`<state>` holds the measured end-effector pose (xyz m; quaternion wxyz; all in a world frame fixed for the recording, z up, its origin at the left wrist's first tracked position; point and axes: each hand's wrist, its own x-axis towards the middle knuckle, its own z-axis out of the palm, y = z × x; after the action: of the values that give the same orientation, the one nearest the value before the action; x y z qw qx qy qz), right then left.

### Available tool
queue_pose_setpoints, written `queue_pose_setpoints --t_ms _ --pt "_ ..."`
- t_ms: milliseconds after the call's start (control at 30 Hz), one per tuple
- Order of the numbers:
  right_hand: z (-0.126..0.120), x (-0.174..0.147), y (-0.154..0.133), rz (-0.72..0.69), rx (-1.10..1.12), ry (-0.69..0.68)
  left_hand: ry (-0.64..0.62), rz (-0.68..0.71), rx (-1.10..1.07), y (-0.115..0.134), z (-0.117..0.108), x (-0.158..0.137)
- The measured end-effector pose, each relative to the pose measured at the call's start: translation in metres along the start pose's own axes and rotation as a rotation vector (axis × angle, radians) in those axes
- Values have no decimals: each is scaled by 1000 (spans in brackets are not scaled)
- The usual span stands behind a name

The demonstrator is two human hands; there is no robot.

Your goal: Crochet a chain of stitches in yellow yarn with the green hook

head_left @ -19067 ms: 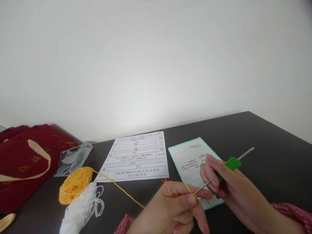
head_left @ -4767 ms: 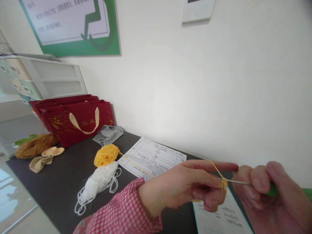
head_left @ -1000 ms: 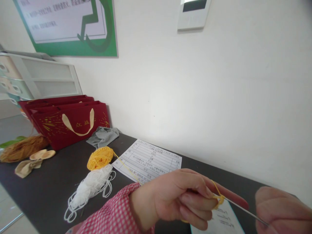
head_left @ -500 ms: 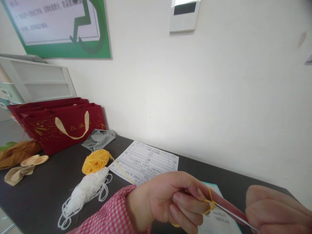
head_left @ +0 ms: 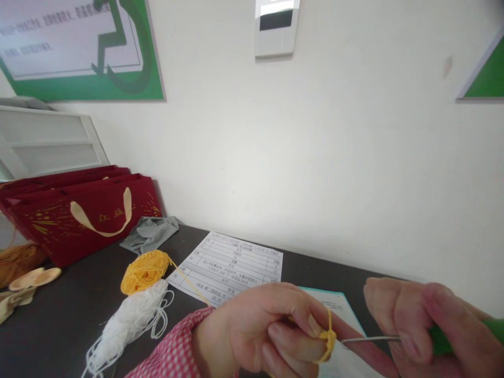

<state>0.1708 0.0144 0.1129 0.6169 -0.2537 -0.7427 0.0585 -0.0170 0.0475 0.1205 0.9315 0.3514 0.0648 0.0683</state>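
My left hand [head_left: 283, 328], in a red gingham sleeve, is closed, pinching a small piece of yellow crochet [head_left: 327, 346] between thumb and fingers. A yellow strand runs up over its outstretched index finger. My right hand [head_left: 429, 325] grips a crochet hook [head_left: 372, 339] by its green handle. The slim metal shaft points left, and its tip lies just right of the yellow loops; whether it touches them I cannot tell. Yarn leads from the yellow ball [head_left: 145, 271] across the printed sheet [head_left: 232, 268] toward my left sleeve.
A white yarn skein [head_left: 129, 320] lies before the yellow ball on the dark table [head_left: 51, 328]. Behind are a grey cloth [head_left: 151, 233] and red gift bags [head_left: 90, 220]. Brown yarn [head_left: 21, 262] sits far left. A teal-edged sheet [head_left: 334, 310] lies under my hands, near the white wall.
The hook has drawn back from the yellow loops, and its tip now shows. My right hand has turned, revealing the green handle. The whole view has swung slightly right.
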Motion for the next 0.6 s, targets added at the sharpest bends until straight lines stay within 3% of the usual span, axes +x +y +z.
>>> queue_pose_setpoints --t_ms 100,333,500,600 --pt "-2 1 0 162 188 47 -30 38 28 -1 0 -1" --pt "0 -3 4 207 331 157 92 245 74 -8 1 3" --pt "0 -19 9 332 504 269 94 297 69 -11 1 4" --pt "2 -22 10 314 516 288 137 320 76 -10 3 2"
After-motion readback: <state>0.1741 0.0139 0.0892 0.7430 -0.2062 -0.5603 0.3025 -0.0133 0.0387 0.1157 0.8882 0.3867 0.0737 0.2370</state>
